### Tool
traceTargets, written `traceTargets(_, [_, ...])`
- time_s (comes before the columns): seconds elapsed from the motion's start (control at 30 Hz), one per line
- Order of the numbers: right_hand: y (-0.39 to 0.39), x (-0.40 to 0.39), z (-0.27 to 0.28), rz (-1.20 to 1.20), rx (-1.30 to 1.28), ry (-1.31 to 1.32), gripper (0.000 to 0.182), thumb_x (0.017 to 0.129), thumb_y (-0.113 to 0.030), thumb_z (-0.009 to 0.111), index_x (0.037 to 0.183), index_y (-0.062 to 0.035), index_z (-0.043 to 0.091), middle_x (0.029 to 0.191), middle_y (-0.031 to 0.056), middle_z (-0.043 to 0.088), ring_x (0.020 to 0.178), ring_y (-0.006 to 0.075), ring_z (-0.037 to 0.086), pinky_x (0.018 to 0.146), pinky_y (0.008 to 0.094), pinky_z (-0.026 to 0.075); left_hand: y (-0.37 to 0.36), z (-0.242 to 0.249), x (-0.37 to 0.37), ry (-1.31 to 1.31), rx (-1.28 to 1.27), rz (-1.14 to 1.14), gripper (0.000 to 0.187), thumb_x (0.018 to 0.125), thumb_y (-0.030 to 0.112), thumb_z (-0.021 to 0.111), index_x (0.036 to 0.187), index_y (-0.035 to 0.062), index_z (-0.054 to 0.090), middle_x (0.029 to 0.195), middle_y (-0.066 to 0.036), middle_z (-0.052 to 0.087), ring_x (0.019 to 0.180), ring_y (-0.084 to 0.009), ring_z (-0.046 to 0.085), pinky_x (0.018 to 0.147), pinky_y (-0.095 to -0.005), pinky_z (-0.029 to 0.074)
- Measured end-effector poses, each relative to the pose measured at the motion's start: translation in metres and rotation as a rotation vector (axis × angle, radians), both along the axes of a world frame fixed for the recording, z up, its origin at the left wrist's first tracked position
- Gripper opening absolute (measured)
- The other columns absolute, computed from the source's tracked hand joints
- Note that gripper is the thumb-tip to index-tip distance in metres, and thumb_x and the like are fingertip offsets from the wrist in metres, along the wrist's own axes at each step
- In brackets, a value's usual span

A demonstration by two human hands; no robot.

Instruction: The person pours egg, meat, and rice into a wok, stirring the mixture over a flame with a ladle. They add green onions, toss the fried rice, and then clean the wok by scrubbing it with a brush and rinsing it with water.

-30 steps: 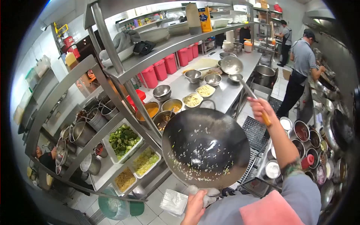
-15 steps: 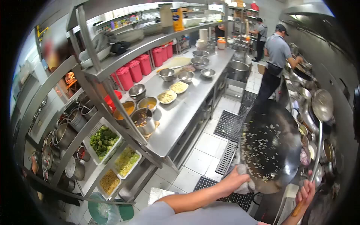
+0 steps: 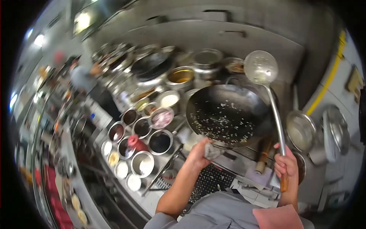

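Note:
A large dark wok (image 3: 228, 110) with small pale bits scattered inside lies in front of me, over the stove. My left hand (image 3: 200, 152) is closed on a grey cloth (image 3: 212, 151) at the wok's near rim. The fingers of my right hand (image 3: 286, 164) wrap round the handle of a long metal ladle (image 3: 275, 110), near its wooden end. The ladle's round bowl is raised beyond the wok's right side, with a little residue in it.
Left of the wok stand several seasoning bowls (image 3: 161, 142) and a red container (image 3: 136, 144). Behind are a pot of yellow liquid (image 3: 180, 76) and another wok (image 3: 151, 66). A co-worker (image 3: 87, 78) stands far left. Metal pans (image 3: 301, 128) are at the right.
The view has swung right, from the prep counter to the stove. The wok now sits farther left in view, with the cloth still at its rim. The ladle remains in my right hand.

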State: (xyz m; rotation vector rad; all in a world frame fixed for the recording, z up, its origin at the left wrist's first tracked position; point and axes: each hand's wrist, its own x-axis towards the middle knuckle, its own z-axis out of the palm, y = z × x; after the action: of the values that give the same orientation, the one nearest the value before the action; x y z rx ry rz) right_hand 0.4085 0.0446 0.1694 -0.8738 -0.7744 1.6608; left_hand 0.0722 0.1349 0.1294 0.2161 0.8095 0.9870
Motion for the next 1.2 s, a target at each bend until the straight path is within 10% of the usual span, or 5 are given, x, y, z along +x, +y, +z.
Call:
traceTargets(0.17, [-0.003, -0.021, -0.041, -0.139, -0.025, -0.010, 0.049, 0.087, -0.009, 0.060, 0.132, -0.0048, 0.041, 0.060, -0.0008, 0.039, 0.036, 0.0084, 0.039, 0.031, 0.0278, 0.039, 0.088, -0.053, 0.006, 0.003, -0.010, -0.100, 0.026, 0.089, 0.018, 0.059, 0.109, 0.0026, 0.053, 0.103, -0.018, 0.063, 0.090, -0.0398, 0.066, 0.075, -0.0458, 0.059])
traceTargets(0.5, [-0.029, -0.026, -0.031, -0.248, -0.047, 0.018, 0.048, 0.086, -0.009, 0.060, 0.132, -0.0047, 0.043, 0.061, -0.0010, 0.040, 0.037, 0.0078, 0.037, 0.031, 0.0283, 0.038, 0.191, -0.079, 0.097, 0.138, 0.001, -0.222, 0.025, 0.096, 0.032, 0.053, 0.111, 0.0119, 0.055, 0.102, -0.010, 0.065, 0.090, -0.0282, 0.066, 0.079, -0.0444, 0.055])
traceTargets(0.7, [-0.042, -0.073, -0.026, -0.331, -0.096, -0.034, 0.046, 0.087, -0.008, 0.058, 0.130, -0.0048, 0.045, 0.061, -0.0013, 0.040, 0.037, 0.0075, 0.037, 0.031, 0.0269, 0.037, 0.166, -0.071, 0.024, -0.030, 0.188, -0.321, 0.052, 0.091, 0.040, 0.069, 0.133, 0.0141, 0.052, 0.127, -0.010, 0.060, 0.108, -0.0270, 0.061, 0.091, -0.0459, 0.051])
traceTargets(1.0, [-0.009, -0.138, -0.024, -0.310, -0.176, -0.043, 0.045, 0.088, -0.007, 0.057, 0.132, -0.0040, 0.046, 0.062, -0.0019, 0.040, 0.038, 0.0063, 0.038, 0.032, 0.0265, 0.036, 0.134, -0.054, -0.100, 0.019, 0.849, -0.232, 0.066, 0.079, 0.024, 0.077, 0.132, 0.0101, 0.039, 0.118, -0.007, 0.053, 0.114, -0.0224, 0.054, 0.097, -0.0382, 0.045])
traceTargets(1.2, [0.049, -0.153, -0.024, -0.201, -0.148, 0.046, 0.044, 0.091, -0.009, 0.056, 0.133, -0.0049, 0.045, 0.064, -0.0031, 0.041, 0.039, 0.0055, 0.038, 0.033, 0.0259, 0.037, 0.133, -0.060, -0.120, 0.134, 0.811, -0.201, 0.076, 0.079, 0.019, 0.076, 0.142, 0.0086, 0.034, 0.129, -0.009, 0.050, 0.117, -0.0198, 0.049, 0.100, -0.0359, 0.042])
